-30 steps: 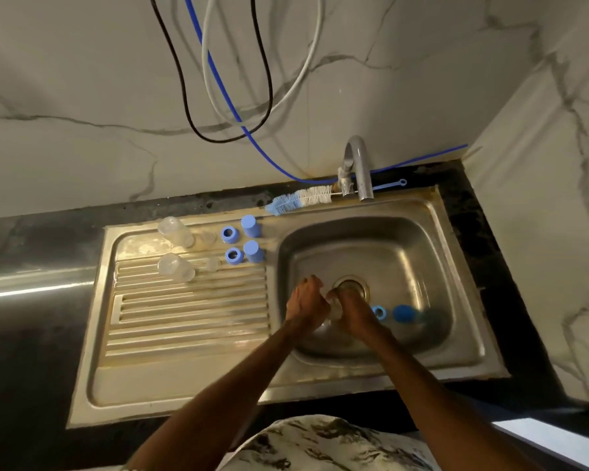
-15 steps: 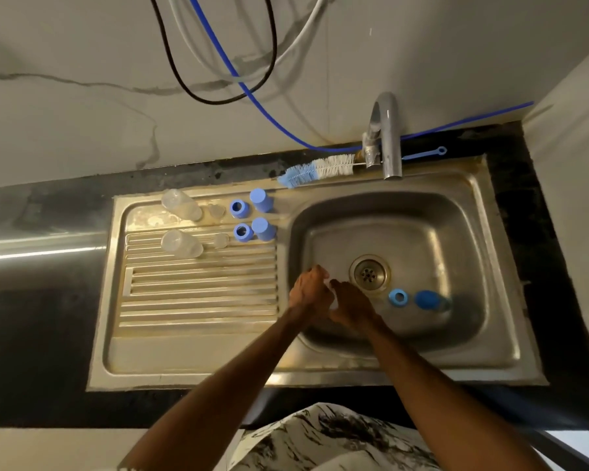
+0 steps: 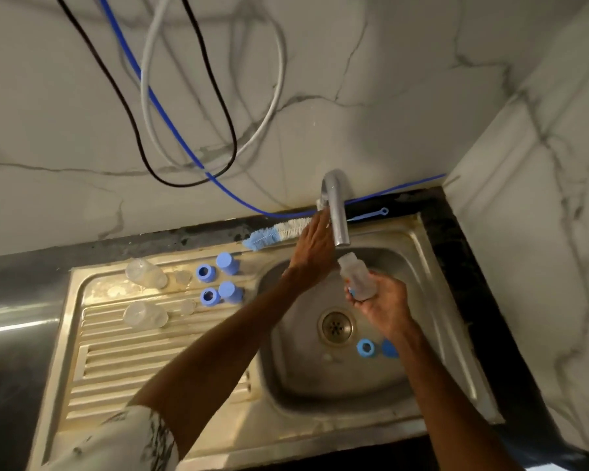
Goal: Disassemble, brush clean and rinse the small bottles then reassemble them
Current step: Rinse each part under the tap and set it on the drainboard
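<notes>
Sink [image 3: 286, 375]: before you.
Left hand [image 3: 315, 249]: at your tap [image 3: 338, 212], grip unclear.
Right hand [image 3: 383, 302]: holds your small bottle [image 3: 356, 277].

Clear bottle [image 3: 356, 279] — tilted, above sink [image 3: 419, 266]

Left arm stretched forward, left hand [image 3: 315, 248] back-up, fingers extended to the tap [image 3: 335, 212] base, fingertips partly hidden, grip unclear. Right hand [image 3: 383, 302] lower and just beside it, palm up, fingers curled round a small bottle [image 3: 356, 275], forearm running back to bottom right.
</notes>
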Demonstrator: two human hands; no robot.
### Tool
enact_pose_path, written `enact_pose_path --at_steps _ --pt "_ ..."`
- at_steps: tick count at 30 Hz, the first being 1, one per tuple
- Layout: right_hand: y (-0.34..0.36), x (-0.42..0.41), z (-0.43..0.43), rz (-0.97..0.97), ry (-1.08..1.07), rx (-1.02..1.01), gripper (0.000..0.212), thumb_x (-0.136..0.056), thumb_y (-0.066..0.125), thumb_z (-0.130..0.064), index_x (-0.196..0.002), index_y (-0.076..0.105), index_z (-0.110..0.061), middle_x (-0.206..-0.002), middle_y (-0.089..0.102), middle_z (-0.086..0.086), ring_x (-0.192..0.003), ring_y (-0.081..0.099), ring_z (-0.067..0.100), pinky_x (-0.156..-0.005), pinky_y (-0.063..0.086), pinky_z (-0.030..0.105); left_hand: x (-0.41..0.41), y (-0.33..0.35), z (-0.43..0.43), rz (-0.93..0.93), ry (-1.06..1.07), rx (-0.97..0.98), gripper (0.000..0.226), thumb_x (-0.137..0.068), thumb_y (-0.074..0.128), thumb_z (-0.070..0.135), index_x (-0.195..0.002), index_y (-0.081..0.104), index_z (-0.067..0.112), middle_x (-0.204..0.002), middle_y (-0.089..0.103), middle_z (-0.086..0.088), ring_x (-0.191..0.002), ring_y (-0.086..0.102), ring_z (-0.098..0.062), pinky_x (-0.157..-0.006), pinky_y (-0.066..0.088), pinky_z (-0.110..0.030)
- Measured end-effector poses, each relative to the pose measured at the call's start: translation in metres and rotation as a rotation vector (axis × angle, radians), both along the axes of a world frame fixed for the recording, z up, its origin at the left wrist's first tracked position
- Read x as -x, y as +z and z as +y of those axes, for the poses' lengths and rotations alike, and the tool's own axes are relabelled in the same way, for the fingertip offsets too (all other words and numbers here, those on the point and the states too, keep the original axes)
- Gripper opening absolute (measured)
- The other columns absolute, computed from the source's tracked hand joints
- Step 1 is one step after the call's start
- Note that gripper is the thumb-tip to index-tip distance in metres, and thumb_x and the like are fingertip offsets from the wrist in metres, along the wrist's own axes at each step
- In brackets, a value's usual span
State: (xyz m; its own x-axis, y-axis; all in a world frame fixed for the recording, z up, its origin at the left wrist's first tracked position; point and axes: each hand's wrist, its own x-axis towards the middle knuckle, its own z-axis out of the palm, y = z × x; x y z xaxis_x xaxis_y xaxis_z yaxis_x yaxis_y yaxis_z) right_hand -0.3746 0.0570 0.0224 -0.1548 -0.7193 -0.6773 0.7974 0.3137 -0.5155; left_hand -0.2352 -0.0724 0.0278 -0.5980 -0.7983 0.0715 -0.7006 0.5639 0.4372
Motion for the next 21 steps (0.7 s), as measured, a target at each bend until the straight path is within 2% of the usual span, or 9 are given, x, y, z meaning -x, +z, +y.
enact_pose_path --at_steps 3,5,7,8,9,11,13,16,21 --pt "0.000 0.000 -0.011 0.267 0.132 0.027 0.036 -0.090 0.072 -0.020 -0.122 0.066 -0.004 -0.101 0.072 0.018 -0.086 0.064 0.029 -0.073 0.056 0.039 0.008 -0.001 -0.025 -0.076 -0.100 -0.047 0.072 -0.082 0.072 0.034 -0.135 0.055 -0.011 -0.140 0.055 -0.032 -0.131 0.053 -0.048 -0.106 0.047 -0.057" --pt "-0.004 -0.001 -0.016 0.449 0.216 -0.010 0.053 -0.076 0.087 -0.034 -0.123 0.068 -0.018 -0.112 0.073 0.013 -0.100 0.068 0.029 -0.087 0.059 0.047 0.011 0.011 -0.029 -0.166 -0.182 -0.053 0.072 -0.088 0.075 0.022 -0.147 0.045 -0.006 -0.147 0.050 -0.026 -0.139 0.046 -0.041 -0.115 0.038 -0.048" --pt "-0.002 -0.003 -0.019 0.663 0.289 -0.018 0.068 -0.063 0.092 -0.049 -0.125 0.066 -0.035 -0.119 0.072 0.000 -0.109 0.068 0.020 -0.091 0.059 0.043 0.014 0.014 -0.031 -0.157 -0.164 -0.066 0.071 -0.087 0.077 0.011 -0.147 0.044 -0.006 -0.148 0.050 -0.024 -0.140 0.046 -0.036 -0.117 0.035 -0.041" --pt "0.000 -0.004 -0.020 0.747 0.327 0.011 0.069 -0.067 0.091 -0.046 -0.130 0.063 -0.039 -0.124 0.069 -0.007 -0.112 0.065 0.014 -0.090 0.060 0.037 0.013 0.015 -0.031 -0.160 -0.178 -0.036 0.072 -0.074 0.087 0.005 -0.136 0.054 -0.010 -0.136 0.060 -0.027 -0.130 0.057 -0.037 -0.109 0.046 -0.043" --pt "0.003 -0.006 -0.022 0.807 0.356 0.045 0.070 -0.073 0.088 -0.041 -0.136 0.059 -0.038 -0.130 0.065 -0.011 -0.115 0.062 0.009 -0.089 0.059 0.030 0.011 0.014 -0.031 -0.185 -0.205 -0.011 0.075 -0.053 0.096 0.000 -0.120 0.065 -0.013 -0.119 0.068 -0.029 -0.112 0.068 -0.039 -0.093 0.058 -0.044" --pt "0.008 -0.007 -0.026 0.869 0.402 0.071 0.074 -0.079 0.085 -0.031 -0.144 0.052 -0.034 -0.136 0.059 -0.013 -0.119 0.057 0.006 -0.083 0.054 0.019 0.005 0.008 -0.028 -0.136 -0.199 0.041 0.079 -0.031 0.099 -0.004 -0.103 0.070 -0.014 -0.101 0.072 -0.029 -0.088 0.074 -0.042 -0.067 0.064 -0.048" --pt "0.009 -0.008 -0.028 0.921 0.454 0.077 0.077 -0.079 0.085 -0.026 -0.146 0.049 -0.032 -0.136 0.059 -0.009 -0.120 0.056 0.011 -0.081 0.049 0.016 -0.005 0.008 -0.027 -0.104 -0.199 0.058 0.071 -0.050 0.093 -0.011 -0.115 0.066 -0.012 -0.110 0.069 -0.029 -0.090 0.072 -0.044 -0.070 0.063 -0.049" --pt "0.008 -0.014 -0.028 1.025 0.509 0.063 0.072 -0.078 0.087 -0.022 -0.141 0.053 -0.032 -0.127 0.061 -0.011 -0.116 0.059 0.013 -0.084 0.050 0.019 -0.015 0.003 -0.031 -0.150 -0.190 0.100 0.059 -0.083 0.073 -0.008 -0.139 0.057 0.001 -0.142 0.057 -0.018 -0.120 0.062 -0.036 -0.094 0.056 -0.047" --pt "0.026 -0.028 -0.036 1.184 0.458 0.120 0.058 -0.076 0.087 -0.014 -0.128 0.062 -0.014 -0.107 0.065 -0.008 -0.095 0.064 0.004 -0.068 0.046 0.002 -0.016 0.010 -0.036 -0.158 -0.200 0.036 0.049 -0.087 0.070 -0.006 -0.134 0.063 0.004 -0.140 0.061 -0.014 -0.118 0.063 -0.038 -0.092 0.056 -0.054"
